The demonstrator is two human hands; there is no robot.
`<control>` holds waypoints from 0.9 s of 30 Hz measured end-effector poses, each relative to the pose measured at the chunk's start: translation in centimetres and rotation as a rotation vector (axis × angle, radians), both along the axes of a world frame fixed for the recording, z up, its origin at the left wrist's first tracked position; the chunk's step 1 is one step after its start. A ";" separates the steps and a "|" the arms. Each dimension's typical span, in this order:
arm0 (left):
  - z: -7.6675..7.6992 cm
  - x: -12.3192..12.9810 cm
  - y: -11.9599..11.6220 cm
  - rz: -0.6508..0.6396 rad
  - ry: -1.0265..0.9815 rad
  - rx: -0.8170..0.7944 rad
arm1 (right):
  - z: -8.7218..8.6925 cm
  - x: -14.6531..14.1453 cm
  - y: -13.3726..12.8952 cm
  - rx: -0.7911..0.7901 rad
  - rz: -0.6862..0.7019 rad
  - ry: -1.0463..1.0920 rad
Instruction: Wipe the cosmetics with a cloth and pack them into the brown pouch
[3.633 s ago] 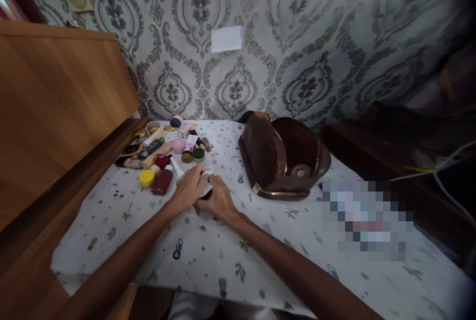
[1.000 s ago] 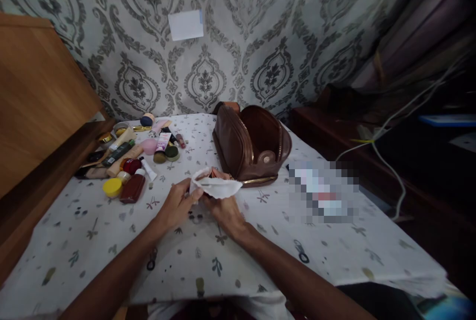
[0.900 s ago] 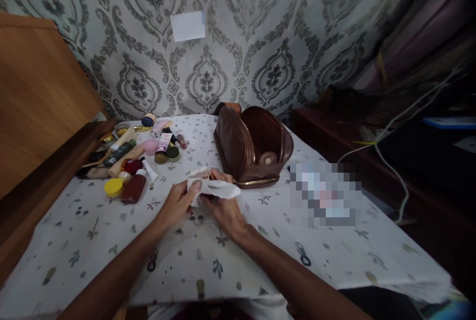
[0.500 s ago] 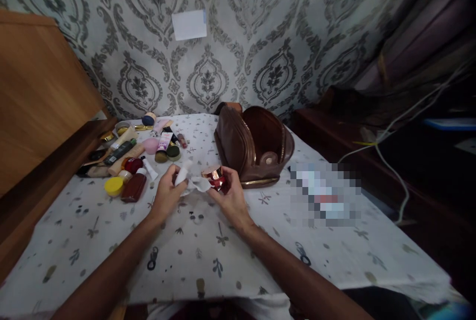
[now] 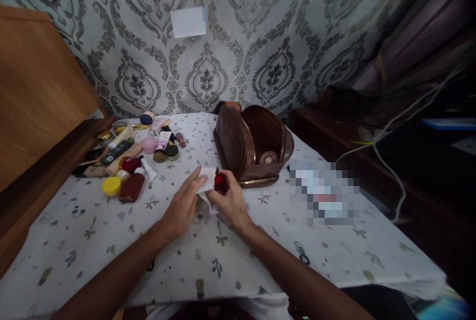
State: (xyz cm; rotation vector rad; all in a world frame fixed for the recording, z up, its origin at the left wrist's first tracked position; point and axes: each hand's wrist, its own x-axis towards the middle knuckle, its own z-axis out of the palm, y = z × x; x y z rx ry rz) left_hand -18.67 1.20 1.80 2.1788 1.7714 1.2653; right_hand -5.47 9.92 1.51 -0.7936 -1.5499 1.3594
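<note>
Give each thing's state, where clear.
Held red jar: partly hidden
White tissue: against the jar
Left hand: holding the tissue
Right hand: gripping the jar
Brown toiletry bag: mouth open
Dark-red bottle: capped, lying down
White tube: lying down
Other cosmetics: clustered loose

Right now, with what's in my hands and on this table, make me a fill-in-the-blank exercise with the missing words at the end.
1. Your right hand holds a small container coloured ____.
2. Your left hand holds a cloth coloured ____.
3. The zippered top of the brown bag is ____.
4. From the camera's view, the round yellow lid is to the ____ of the reddish-brown bottle.

Missing words: red; white; open; left.
</note>
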 end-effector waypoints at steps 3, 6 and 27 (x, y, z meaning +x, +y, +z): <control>-0.1 -0.4 0.0 -0.049 0.088 0.010 | -0.5 0.1 -0.2 0.080 0.035 -0.095; 0.1 -0.7 0.0 -0.056 0.117 0.003 | -0.9 0.2 -0.2 0.203 0.042 -0.180; 1.9 -1.4 1.1 0.077 -0.785 -0.357 | -1.0 0.1 -0.5 0.032 0.257 0.027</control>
